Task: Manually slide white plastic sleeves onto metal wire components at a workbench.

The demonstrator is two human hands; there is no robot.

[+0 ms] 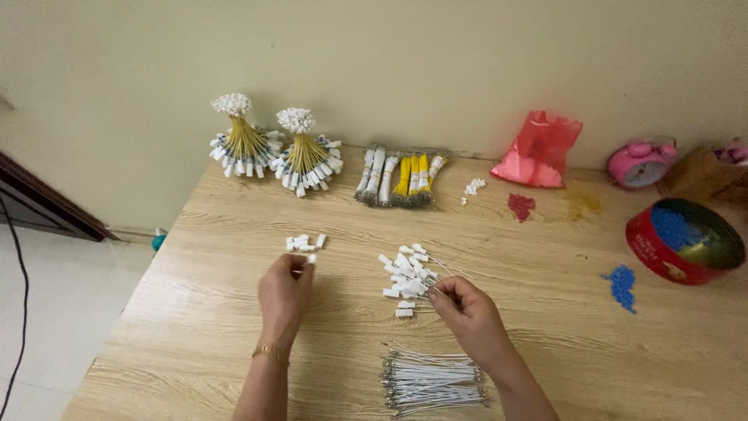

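Fingers of the left hand (284, 292) are pinched nearly closed on a small white plastic clip (311, 258) at the near edge of a little pile of matching white clips (304, 242) on the pale wooden table (218, 312). The right hand (466, 310) is likewise curled almost shut, its fingertips gripping thin white wires (436, 274) that run into a fanned cluster of white-capped ends (405, 277). Just beside its wrist lies a flat bundle of white wires with metal tips (431, 379).
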